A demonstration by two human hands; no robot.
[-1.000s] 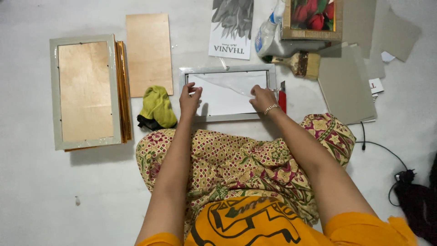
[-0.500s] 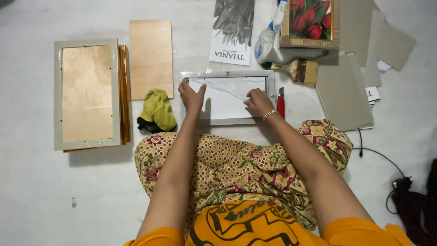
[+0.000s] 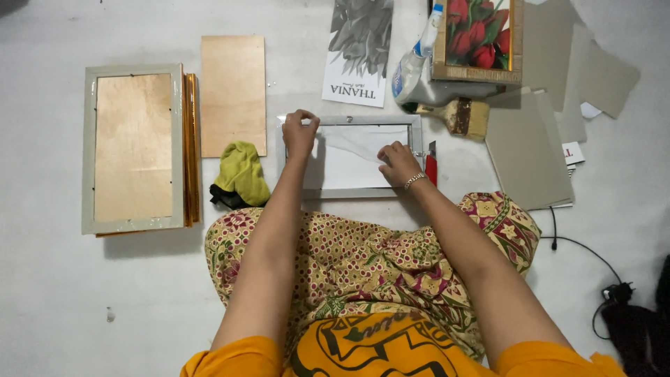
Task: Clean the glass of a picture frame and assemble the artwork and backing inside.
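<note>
A silver-edged picture frame (image 3: 349, 123) lies on the floor directly before the seated person's knees. The left hand (image 3: 300, 132) rests on its upper left corner, the right hand (image 3: 399, 163) on its right part. A crumpled green cloth (image 3: 241, 173) lies just left of it, a bare plywood panel (image 3: 233, 95) behind the cloth, and a stack of backed frames (image 3: 132, 148) further left. A wooden-handled paintbrush (image 3: 453, 114) lies to the frame's upper right, grey cardboard sheets (image 3: 530, 150) to its right.

We see a silvery frame (image 3: 349, 192) with glossy glass, a matt wooden board (image 3: 233, 94), a soft yellow cloth (image 3: 242, 171) and grey cardboard (image 3: 528, 150).
</note>
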